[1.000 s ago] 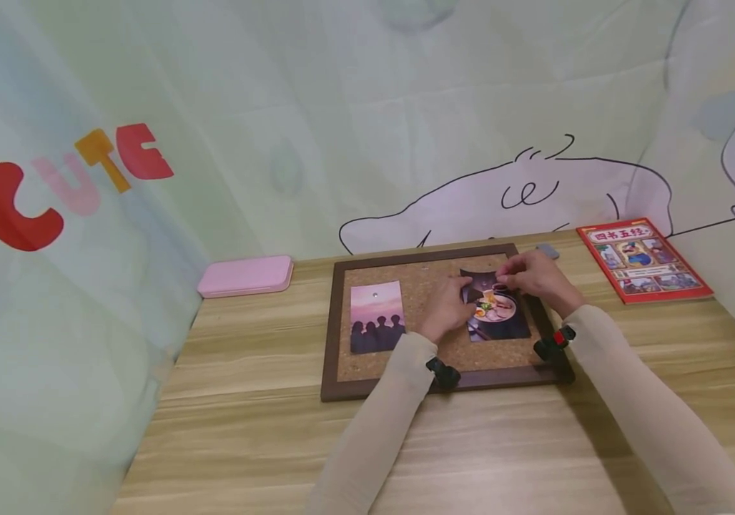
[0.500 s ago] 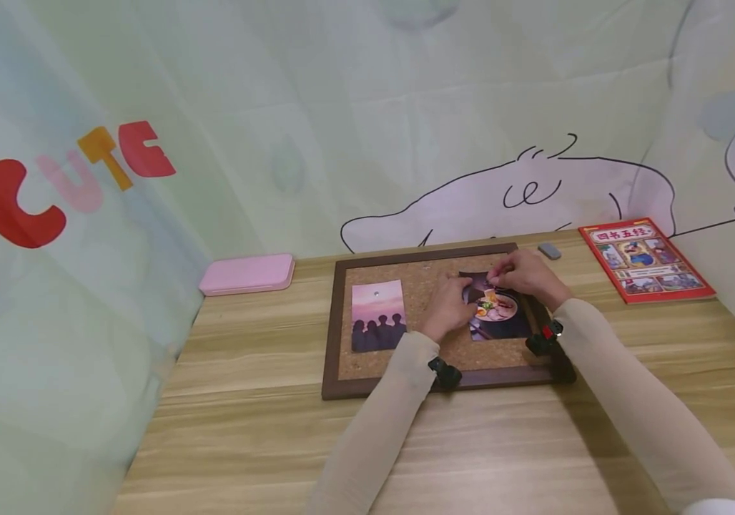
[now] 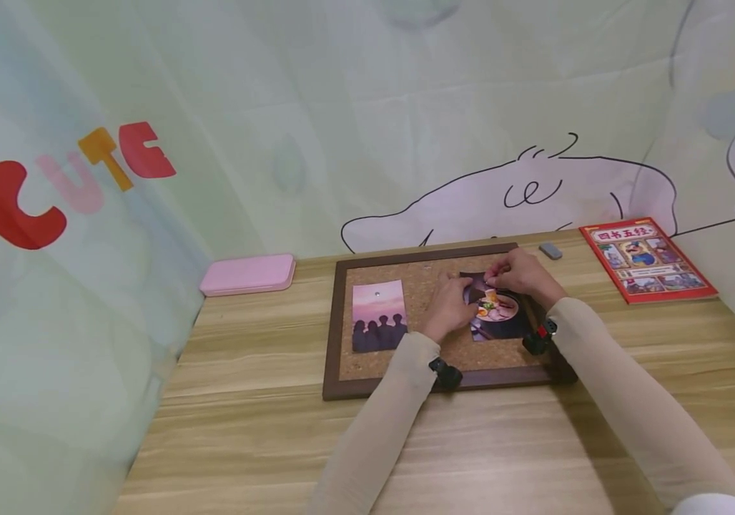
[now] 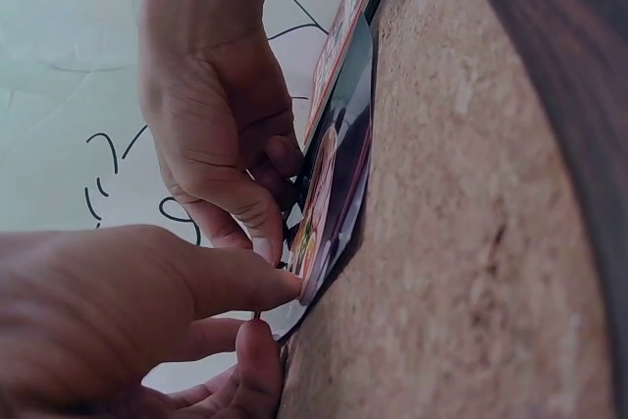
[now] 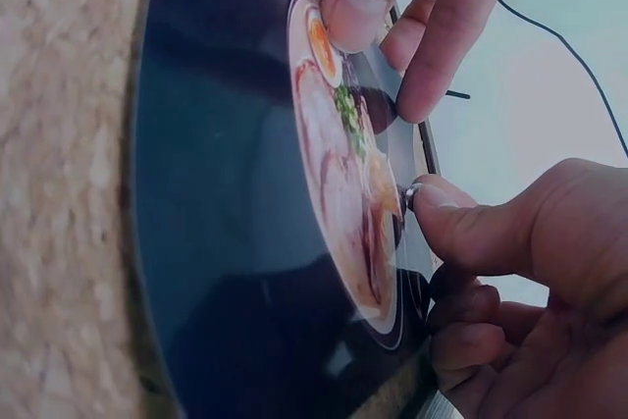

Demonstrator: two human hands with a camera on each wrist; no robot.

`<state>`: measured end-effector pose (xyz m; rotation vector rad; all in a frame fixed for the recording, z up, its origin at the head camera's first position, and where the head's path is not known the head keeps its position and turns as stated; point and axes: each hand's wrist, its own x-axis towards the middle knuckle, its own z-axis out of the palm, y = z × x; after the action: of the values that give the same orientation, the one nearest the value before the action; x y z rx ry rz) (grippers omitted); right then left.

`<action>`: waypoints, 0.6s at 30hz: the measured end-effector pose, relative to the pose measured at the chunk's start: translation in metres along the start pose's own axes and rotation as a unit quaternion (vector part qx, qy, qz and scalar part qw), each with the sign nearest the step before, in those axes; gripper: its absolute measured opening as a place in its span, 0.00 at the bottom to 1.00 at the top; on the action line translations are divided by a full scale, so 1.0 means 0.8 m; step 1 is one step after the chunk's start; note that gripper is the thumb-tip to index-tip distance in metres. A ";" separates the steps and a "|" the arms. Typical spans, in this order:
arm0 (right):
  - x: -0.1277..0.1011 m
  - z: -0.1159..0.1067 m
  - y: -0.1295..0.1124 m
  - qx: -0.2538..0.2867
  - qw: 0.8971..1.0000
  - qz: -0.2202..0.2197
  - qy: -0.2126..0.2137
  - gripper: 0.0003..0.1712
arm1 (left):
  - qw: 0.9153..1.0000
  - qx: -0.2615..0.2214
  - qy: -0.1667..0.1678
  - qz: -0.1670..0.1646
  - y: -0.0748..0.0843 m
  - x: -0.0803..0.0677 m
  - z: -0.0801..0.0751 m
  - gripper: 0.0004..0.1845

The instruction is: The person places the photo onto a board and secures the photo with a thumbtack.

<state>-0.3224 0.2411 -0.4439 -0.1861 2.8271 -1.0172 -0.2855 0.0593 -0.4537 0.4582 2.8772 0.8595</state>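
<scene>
A brown-framed cork board [image 3: 419, 286] lies on the wooden table. A sunset photo [image 3: 378, 315] is pinned on its left half. A dark ramen photo [image 3: 501, 318] lies on its right half. My left hand [image 3: 447, 307] presses fingertips [image 5: 355, 2] on the ramen photo [image 5: 245, 193] at its left edge. My right hand [image 3: 522, 275] is at the photo's top edge and pinches a small silver pushpin [image 5: 409, 193] against the print. In the left wrist view, my left hand [image 4: 147, 311] touches the raised photo edge [image 4: 339, 174], with my right hand [image 4: 216, 134] just beyond it.
A pink case [image 3: 247, 275] sits at the table's back left. A red illustrated book [image 3: 647, 259] lies at the back right, with a small grey object [image 3: 550, 250] between it and the board. Printed cloth hangs behind and on both sides.
My right hand and forearm have edged slightly left along the top of the ramen photo. The left hand stays pressed at the photo's left edge.
</scene>
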 end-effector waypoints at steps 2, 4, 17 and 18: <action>0.001 0.001 0.001 -0.003 1.000 0.000 0.002 0.09 | 1.000 0.000 -0.001 -0.001 0.000 0.000 0.000 0.29; 0.001 0.001 0.002 -0.005 1.000 -0.001 0.003 0.09 | 1.000 -0.002 -0.002 -0.002 0.000 -0.001 0.000 0.29; 0.004 0.003 0.003 -0.012 1.000 0.003 0.003 0.09 | 1.000 0.000 -0.004 -0.009 0.000 -0.001 0.000 0.30; 0.004 0.002 0.002 -0.011 1.000 0.005 0.003 0.10 | 1.000 0.000 -0.004 -0.009 0.000 -0.001 0.000 0.30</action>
<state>-0.3250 0.2407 -0.4463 -0.1702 2.8427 -0.9881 -0.2851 0.0590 -0.4538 0.4355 2.8688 0.8527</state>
